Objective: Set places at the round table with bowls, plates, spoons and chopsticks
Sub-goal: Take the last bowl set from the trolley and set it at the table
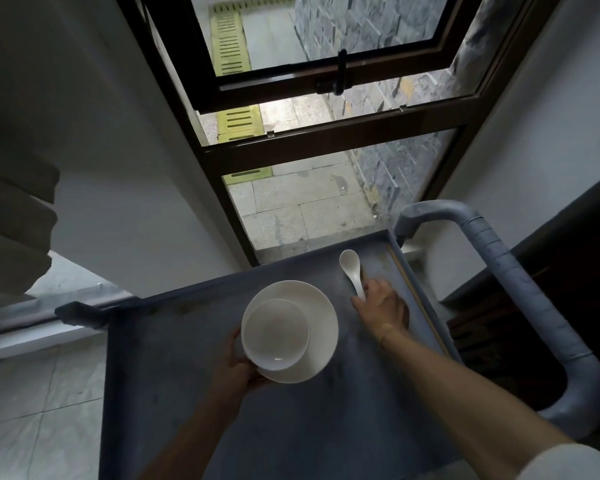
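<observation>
Item: my left hand [238,367] grips plate [317,327] with loose bowl [274,332]; tilting slides it. My right hand [383,306], fingers pinching spoon [351,271]; chopsticks [363,276] beside them may roll.

no readable text, no labels, no brands, no numbers

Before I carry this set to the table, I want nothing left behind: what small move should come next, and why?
Probably close the right hand round the spoon handle and lift it. The fingers already rest on the handle, while the left hand holds the plate with the bowl on it above the cart.
</observation>
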A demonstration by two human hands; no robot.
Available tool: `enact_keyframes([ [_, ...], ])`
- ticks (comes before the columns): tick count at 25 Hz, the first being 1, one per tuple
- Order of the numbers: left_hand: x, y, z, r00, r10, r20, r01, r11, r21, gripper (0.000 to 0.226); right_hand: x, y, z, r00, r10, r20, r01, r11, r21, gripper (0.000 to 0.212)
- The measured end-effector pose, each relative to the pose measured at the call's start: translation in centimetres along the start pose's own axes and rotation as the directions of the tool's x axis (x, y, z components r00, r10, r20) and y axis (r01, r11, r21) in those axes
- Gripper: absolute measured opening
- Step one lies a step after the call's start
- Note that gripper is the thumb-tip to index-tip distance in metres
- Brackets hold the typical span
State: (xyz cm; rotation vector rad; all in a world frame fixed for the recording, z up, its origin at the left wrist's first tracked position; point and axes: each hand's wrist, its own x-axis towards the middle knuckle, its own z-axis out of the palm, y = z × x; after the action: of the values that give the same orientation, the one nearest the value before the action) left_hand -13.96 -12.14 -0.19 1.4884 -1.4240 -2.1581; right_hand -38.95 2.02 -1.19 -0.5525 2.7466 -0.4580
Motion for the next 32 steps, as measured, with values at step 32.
enact_keyframes([
  [32, 2.6, 2.1, -2.0, 0.994, 0.004, 0.110, -0.012, 0.998, 0.067, 0.083, 0.0, 1.4, -0.5, 0.942, 0.314, -0.116, -0.326, 0.939, -0.104, 0.073],
])
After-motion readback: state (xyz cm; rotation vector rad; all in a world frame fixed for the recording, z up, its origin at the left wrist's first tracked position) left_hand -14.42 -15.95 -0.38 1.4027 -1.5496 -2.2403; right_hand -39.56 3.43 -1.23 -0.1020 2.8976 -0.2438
